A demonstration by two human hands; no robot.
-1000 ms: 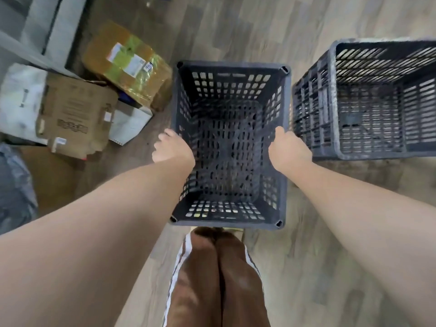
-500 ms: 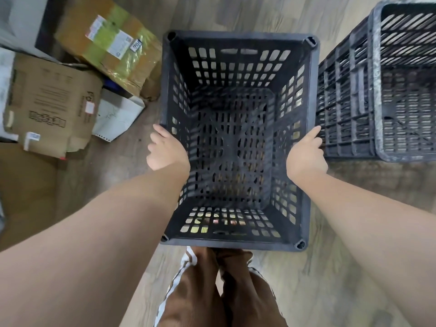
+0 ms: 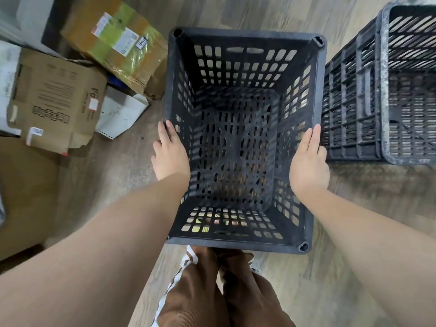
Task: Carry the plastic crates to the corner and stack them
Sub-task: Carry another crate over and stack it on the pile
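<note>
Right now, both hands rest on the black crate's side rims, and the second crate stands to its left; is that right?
Not quite: the head view shows the second crate standing to the right of the black crate, not the left. The left hand and right hand do rest on its side rims.

Soft, even indoor light fills the room, brightest toward 12 o'clock, where the grey wood-look plank floor point(image 3: 236, 13) carries a pale sheen. Clear tape on the yellow-green taped cardboard box point(image 3: 122, 43) at 11 o'clock throws back small glints. Pale floor shows through the slots of the black slotted plastic crate point(image 3: 245, 35) at centre. A diffuse, latticed shadow spreads toward 6 o'clock from the second dark crate with a whitish scuffed rim point(image 3: 383, 90) at 3 o'clock. The frame dims at 9 o'clock. Wide-angle stretch swells the two bare forearms point(image 3: 94, 244) at 7 and 5 o'clock and bows the centre crate's rim. The brown ribbed trousers point(image 3: 200, 291) at 6 o'clock are soft with blur.
</note>
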